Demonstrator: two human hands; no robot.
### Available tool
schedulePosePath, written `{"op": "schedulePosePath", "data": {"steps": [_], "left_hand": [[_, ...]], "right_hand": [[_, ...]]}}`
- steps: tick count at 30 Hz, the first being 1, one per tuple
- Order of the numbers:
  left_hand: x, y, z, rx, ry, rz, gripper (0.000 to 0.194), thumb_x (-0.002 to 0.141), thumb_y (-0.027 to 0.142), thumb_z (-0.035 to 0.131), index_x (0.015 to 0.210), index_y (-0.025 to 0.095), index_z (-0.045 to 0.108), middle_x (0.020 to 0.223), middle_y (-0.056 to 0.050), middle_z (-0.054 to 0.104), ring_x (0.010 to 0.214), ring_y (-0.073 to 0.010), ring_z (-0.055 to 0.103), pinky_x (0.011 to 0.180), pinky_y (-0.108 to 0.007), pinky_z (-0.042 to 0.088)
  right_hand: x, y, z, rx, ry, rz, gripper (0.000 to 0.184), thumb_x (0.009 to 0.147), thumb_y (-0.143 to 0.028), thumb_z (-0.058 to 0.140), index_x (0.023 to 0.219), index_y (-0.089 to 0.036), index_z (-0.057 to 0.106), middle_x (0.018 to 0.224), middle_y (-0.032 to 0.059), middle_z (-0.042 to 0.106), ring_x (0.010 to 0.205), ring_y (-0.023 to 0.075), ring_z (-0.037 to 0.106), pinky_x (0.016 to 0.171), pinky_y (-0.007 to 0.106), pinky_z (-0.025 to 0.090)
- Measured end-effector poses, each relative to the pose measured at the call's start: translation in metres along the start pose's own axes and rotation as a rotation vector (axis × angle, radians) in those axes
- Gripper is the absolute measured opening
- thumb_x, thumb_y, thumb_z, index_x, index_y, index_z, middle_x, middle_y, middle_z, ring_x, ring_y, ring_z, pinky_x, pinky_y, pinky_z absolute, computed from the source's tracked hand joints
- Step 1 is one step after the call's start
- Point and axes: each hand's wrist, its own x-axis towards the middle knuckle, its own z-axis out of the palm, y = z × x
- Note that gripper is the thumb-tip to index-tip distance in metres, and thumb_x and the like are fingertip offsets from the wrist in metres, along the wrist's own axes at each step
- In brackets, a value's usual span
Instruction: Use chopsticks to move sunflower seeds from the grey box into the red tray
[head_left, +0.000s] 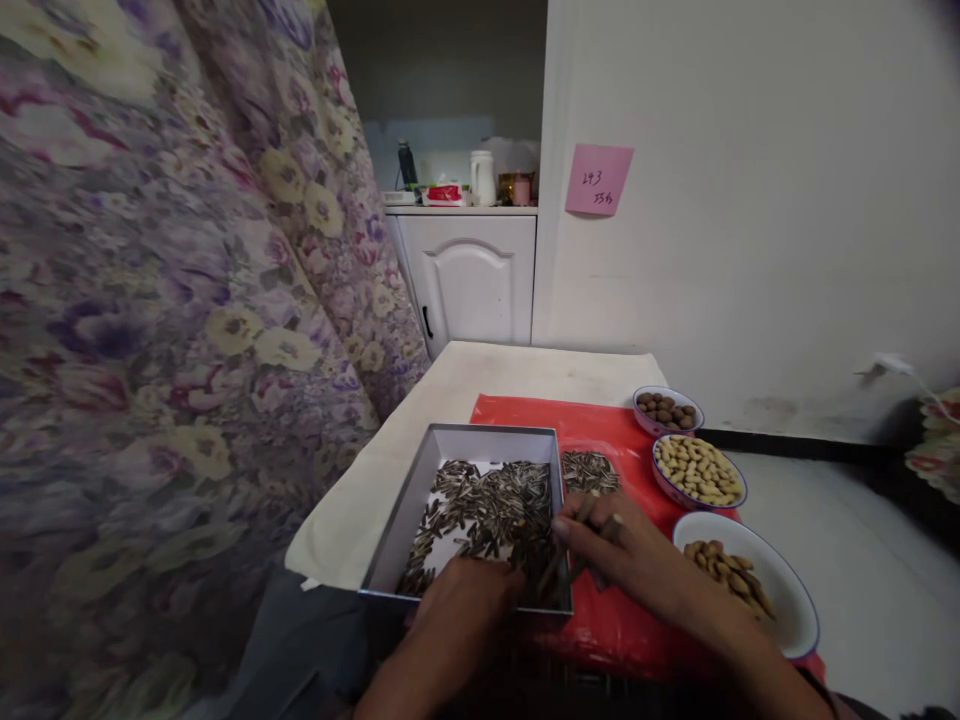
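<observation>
A shallow grey-walled box (393, 512) holds loose striped sunflower seeds (491, 500) over its white bottom. My right hand (611, 545) grips a pair of chopsticks (551, 572) at the box's right wall, their lower ends slanting down into its near right corner. My left hand (471, 588) is curled over the near wall, fingers bent down toward the seeds. Its fingertips are hidden, so what they hold cannot be made out. Just beyond my right hand, a clear tray with more sunflower seeds (590, 470) stands against the box's right side.
Along the right edge stand a bowl of walnuts or similar brown nuts (665, 410), a bowl of peanuts (697, 470) and a white bowl (791, 590) with almond-like nuts. A red plastic sheet (517, 411) covers part of the cream-topped table (555, 370). A flowered curtain (187, 350) hangs at left.
</observation>
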Motion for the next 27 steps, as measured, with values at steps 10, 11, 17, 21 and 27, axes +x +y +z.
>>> {"op": "schedulePosePath", "data": {"steps": [10, 11, 17, 21, 27], "left_hand": [[-0.001, 0.000, -0.001, 0.006, 0.004, 0.021, 0.021, 0.085, 0.018, 0.051, 0.093, 0.022, 0.069, 0.092, -0.008, 0.075, 0.085, -0.0251, 0.072, 0.069, -0.029, 0.052], [-0.001, 0.000, -0.002, 0.017, -0.016, 0.018, 0.021, 0.085, 0.017, 0.051, 0.093, 0.022, 0.069, 0.092, -0.008, 0.075, 0.084, -0.0251, 0.072, 0.069, -0.029, 0.052], [0.000, 0.000, 0.002, 0.010, 0.000, 0.015, 0.023, 0.080, 0.013, 0.055, 0.095, 0.022, 0.070, 0.093, -0.008, 0.075, 0.087, -0.0255, 0.072, 0.070, -0.028, 0.053], [-0.001, 0.000, 0.002, 0.004, -0.007, 0.011, 0.023, 0.080, 0.014, 0.055, 0.095, 0.022, 0.070, 0.093, -0.008, 0.075, 0.086, -0.0262, 0.072, 0.069, -0.029, 0.053], [0.000, -0.001, 0.003, 0.021, 0.021, 0.029, 0.021, 0.082, 0.017, 0.053, 0.094, 0.023, 0.070, 0.089, -0.007, 0.075, 0.081, -0.0246, 0.071, 0.064, -0.027, 0.051]], "right_hand": [[0.010, 0.012, 0.005, -0.349, 0.209, -0.062, 0.028, 0.098, -0.033, 0.046, 0.074, -0.021, 0.055, 0.067, 0.0006, 0.061, 0.063, 0.0162, 0.058, 0.063, 0.027, 0.042], [0.010, 0.013, 0.006, -0.376, 0.224, -0.076, 0.025, 0.098, -0.031, 0.046, 0.078, -0.021, 0.057, 0.069, 0.0009, 0.062, 0.065, 0.0167, 0.059, 0.064, 0.027, 0.042], [0.020, 0.022, 0.004, -0.352, 0.270, -0.231, 0.021, 0.098, -0.025, 0.046, 0.086, -0.020, 0.061, 0.082, 0.0024, 0.065, 0.074, 0.0164, 0.061, 0.068, 0.027, 0.044], [0.013, 0.015, -0.008, -0.305, 0.303, -0.224, 0.023, 0.099, -0.028, 0.047, 0.084, -0.020, 0.062, 0.079, 0.0027, 0.064, 0.071, 0.0160, 0.059, 0.065, 0.026, 0.044], [0.001, 0.004, -0.001, -0.260, 0.184, -0.126, 0.033, 0.101, -0.036, 0.043, 0.076, -0.020, 0.058, 0.070, 0.0015, 0.061, 0.062, 0.0149, 0.057, 0.059, 0.025, 0.043]]}}
